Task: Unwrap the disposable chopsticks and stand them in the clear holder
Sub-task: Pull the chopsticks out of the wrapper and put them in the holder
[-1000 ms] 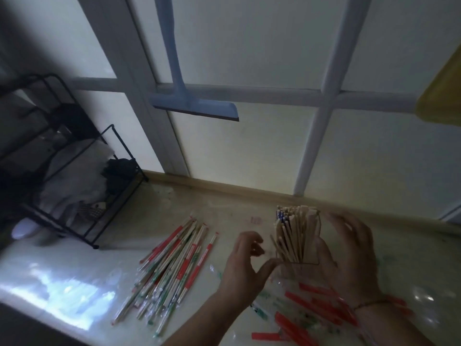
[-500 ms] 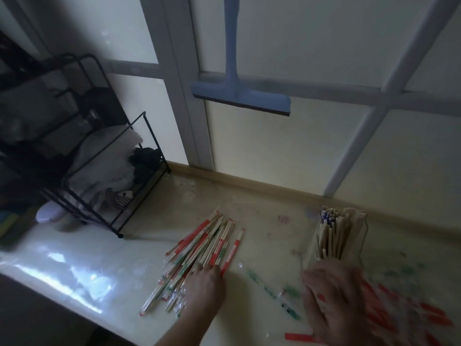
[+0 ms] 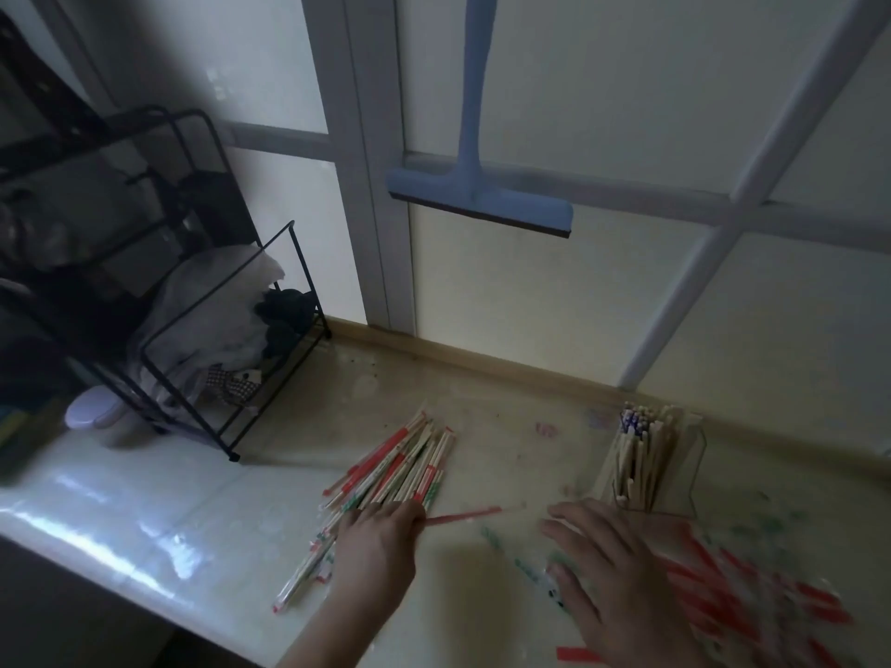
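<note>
Midway through: holder well stocked, a pile still wrapped.

Head view: the clear holder [image 3: 675, 467] stands at the right near the wall, already packed with bare chopsticks [image 3: 641, 455], and torn red-and-clear wrappers [image 3: 752, 595] lie strewn at the lower right, so much of the work looks done. A heap of wrapped chopsticks [image 3: 385, 479] still lies on the table [image 3: 144, 532] left of centre, so plenty is left. The left hand [image 3: 376, 537] lies on the near end of that heap, fingertips touching it; whether it has closed on a pair I cannot tell. One red-striped packet [image 3: 463, 514] pokes out to the right from under its fingers. The right hand [image 3: 622, 580] is spread flat and holds nothing, hovering over the wrappers just in front of the holder, well apart from the heap.
</note>
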Action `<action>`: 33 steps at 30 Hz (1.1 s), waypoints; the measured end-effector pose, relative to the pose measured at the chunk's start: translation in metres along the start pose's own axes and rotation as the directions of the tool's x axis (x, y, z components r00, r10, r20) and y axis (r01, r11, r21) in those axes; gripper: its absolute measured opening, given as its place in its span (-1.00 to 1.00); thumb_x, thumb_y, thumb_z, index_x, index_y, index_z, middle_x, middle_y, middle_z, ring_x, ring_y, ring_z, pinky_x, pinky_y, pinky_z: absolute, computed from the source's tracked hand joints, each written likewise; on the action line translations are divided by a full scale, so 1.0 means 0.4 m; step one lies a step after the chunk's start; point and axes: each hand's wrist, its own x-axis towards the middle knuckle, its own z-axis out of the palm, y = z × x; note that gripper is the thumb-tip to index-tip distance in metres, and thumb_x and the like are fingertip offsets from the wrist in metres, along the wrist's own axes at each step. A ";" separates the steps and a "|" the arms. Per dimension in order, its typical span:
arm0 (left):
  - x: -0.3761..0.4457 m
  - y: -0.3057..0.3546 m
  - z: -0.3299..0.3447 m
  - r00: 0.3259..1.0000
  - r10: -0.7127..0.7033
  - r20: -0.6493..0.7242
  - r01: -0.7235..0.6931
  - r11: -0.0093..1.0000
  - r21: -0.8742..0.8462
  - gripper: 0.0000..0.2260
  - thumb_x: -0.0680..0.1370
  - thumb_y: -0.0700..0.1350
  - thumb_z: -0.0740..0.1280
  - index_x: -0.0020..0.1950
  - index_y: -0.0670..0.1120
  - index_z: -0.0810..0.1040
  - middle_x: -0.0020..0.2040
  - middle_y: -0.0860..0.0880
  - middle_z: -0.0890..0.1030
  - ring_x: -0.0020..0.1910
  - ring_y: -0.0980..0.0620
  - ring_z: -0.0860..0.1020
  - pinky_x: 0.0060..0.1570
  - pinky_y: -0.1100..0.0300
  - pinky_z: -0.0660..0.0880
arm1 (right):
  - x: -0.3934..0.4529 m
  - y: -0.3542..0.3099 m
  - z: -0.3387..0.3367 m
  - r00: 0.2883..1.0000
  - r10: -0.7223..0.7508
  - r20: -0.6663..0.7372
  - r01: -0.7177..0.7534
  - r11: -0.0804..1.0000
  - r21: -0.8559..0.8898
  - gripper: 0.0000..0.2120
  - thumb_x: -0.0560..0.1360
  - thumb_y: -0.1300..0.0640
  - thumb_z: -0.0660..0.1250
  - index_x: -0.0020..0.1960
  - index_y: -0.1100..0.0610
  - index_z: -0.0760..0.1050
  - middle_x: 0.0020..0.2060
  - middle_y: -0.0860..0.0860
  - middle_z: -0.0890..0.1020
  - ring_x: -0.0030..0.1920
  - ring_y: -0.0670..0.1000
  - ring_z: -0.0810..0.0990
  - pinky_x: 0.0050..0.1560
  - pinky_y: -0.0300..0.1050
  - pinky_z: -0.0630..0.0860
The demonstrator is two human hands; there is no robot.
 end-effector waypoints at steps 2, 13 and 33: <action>0.022 0.012 -0.064 0.989 0.071 0.131 -0.052 0.989 -0.138 -0.94 0.49 -0.04 0.32 -0.10 0.08 0.59 -0.25 0.16 0.61 -0.23 0.10 0.58 -0.24 0.19 0.47 | -0.007 0.006 0.001 0.995 0.072 0.073 -0.069 0.996 -0.050 -0.64 0.56 -0.11 0.17 0.26 0.01 0.52 0.27 -0.09 0.52 0.28 0.04 0.47 0.30 0.00 0.33; 0.156 0.151 -0.234 0.965 0.145 0.217 -0.009 0.848 -0.530 -0.77 0.48 -0.01 0.48 0.12 0.09 0.59 -0.07 0.16 0.67 -0.10 0.24 0.64 -0.10 0.30 0.57 | -0.008 -0.054 -0.136 0.781 0.491 0.386 -0.622 0.663 0.417 -0.87 0.49 0.02 0.40 -0.16 -0.21 0.62 -0.38 0.03 0.66 -0.40 -0.15 0.58 -0.25 -0.21 0.50; 0.123 0.369 -0.196 0.854 -0.313 0.416 0.449 0.040 -0.893 -0.92 0.55 -0.25 0.38 -0.04 -0.24 0.66 -0.12 -0.18 0.71 -0.11 -0.06 0.70 -0.14 0.12 0.63 | -0.059 -0.069 -0.195 0.669 0.525 0.526 -0.738 0.386 0.554 -0.76 0.59 0.28 0.24 -0.22 0.23 0.57 -0.50 0.15 0.60 -0.42 0.00 0.54 -0.31 -0.38 0.41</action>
